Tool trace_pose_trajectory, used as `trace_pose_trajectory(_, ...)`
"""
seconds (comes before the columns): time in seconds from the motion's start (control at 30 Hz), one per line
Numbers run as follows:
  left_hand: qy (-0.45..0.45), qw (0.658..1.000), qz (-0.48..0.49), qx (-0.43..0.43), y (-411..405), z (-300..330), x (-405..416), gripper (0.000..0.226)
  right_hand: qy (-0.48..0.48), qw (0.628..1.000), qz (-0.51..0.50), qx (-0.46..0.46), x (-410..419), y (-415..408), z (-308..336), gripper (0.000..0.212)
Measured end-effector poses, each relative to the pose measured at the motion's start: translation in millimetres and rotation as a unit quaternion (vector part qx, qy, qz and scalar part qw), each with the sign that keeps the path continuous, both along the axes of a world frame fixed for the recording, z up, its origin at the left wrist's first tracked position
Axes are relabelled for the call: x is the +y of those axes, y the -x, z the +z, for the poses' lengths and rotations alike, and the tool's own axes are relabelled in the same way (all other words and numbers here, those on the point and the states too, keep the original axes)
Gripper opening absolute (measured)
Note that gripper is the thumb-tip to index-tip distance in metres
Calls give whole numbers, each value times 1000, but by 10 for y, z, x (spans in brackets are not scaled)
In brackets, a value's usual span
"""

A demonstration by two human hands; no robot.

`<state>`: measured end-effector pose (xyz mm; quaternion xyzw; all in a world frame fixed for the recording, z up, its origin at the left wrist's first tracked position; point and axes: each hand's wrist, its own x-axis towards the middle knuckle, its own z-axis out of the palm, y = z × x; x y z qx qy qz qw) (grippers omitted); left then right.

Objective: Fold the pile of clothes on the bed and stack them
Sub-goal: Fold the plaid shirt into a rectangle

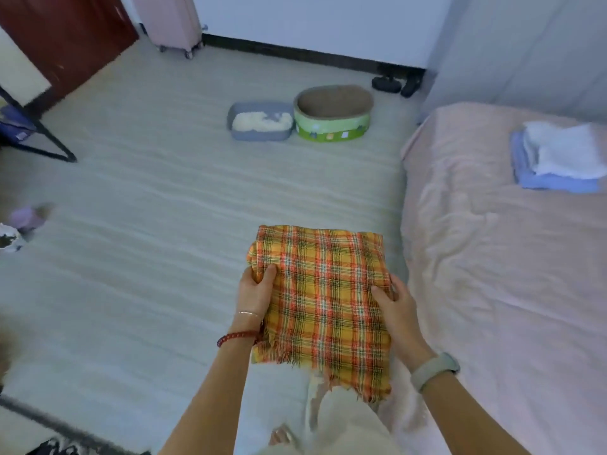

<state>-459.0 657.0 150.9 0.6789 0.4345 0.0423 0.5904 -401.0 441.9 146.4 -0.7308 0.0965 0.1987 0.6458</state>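
The folded plaid cloth, orange and yellow with red and green lines, is held in the air above the floor, just beside the edge of the bed. The left hand grips its left edge: the thumb lies on top of the fabric and the other fingers are curled under it, out of sight. The right hand holds the right edge in the same way, thumb on top, the fingers wrapped around the side of the fold. Between the two hands the cloth lies nearly flat, and its fringed edge hangs down on the side near the person.

On the left wrist there are a thin bangle and a red bead bracelet; on the right wrist, a grey band.

Far beyond the right fingers, on the pink bed cover, sits a stack of folded clothes, white pieces on top of blue ones.

Ahead of the fingers, on the floor, a grey tray with pale filling, perhaps litter, stands touching a green oval box. Dark shoes lie by the wall behind them.
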Motion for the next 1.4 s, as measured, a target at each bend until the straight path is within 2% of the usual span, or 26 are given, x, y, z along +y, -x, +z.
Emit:
trace_pose_trajectory(0.2, 29, 991, -128, -17, -1689, 2, -283, 19, -1, 990, -142, 2, -351, -1149, 15, 37)
trace_pose_trajectory(0.47, 40, 970, -238, -18, -4047, 131, -960, 32, 13, 971, -239, -9, -990, -3036, 156, 36)
trace_pose_trajectory(0.6, 32, 953, -303, -9, -5083, 160, -1363, 36, 12, 950, -311, 1, -1292, -3744, 169, 35)
trace_pose_trajectory(0.73, 31, 922, -385, -5, -6158, 90, -1867, 28, 9, 920, -392, 15, -1639, -4478, 80, 38)
trace_pose_trajectory(0.87, 36, 870, -491, -18, -7318, 7, -2477, 34, 3, 874, -485, 28, -1987, -5263, -50, 40)
trace_pose_trajectory(1.1, -63, 716, -695, -37, -9128, 33, -3781, 31, -16, 774, -632, 34, -2575, -6486, -138, 38)
trace_pose_trajectory(1.2, -96, 655, -748, -46, -9645, -3, -4420, 43, -28, 738, -673, 31, -2902, -6886, -253, 41)
trace_pose_trajectory(1.33, -101, 603, -790, -44, -10096, -304, -5207, 58, -32, 700, -714, 22, -3385, -7273, -574, 40)
trace_pose_trajectory(1.4, -100, 593, -798, -44, -10276, -587, -5533, 58, -24, 688, -725, 30, -3634, -7449, -798, 42)
